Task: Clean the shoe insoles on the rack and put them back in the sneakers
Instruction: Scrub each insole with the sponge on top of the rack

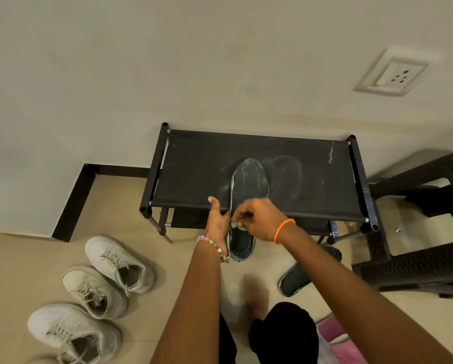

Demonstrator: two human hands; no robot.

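A: Head view. What is in hand, and where does it lie?

B: One dark insole lies lengthwise on the top shelf of the black shoe rack, its toe on the fabric and its heel overhanging the front rail toward the person. The left hand is curled against the insole's left edge, steadying it. The right hand is closed on a small pale-green cloth pressed to the insole near its middle. My reading is that wiping is under way.

A: What could go wrong from here?

B: The overhanging heel has no support beneath it. A hard downward stroke there could tip the insole off the rail and drop it to the floor, should the left hand loosen. The rack's top is stretched fabric and probably yields, so pressure may spread unevenly and leave patches uncleaned. The cloth is bunched small; it could slip from the fingertips mid-stroke.

A: Count the items.

B: Insoles: two, the one being wiped and a second insole lying on the floor to the right, partly hidden by the right forearm. Sneakers: three pale ones in view at lower left, standing on the floor well apart from the rack; whether a fourth lies beyond the frame cannot be told. Cloths: one. Racks: one. A dark woven stool stands just beside the rack.
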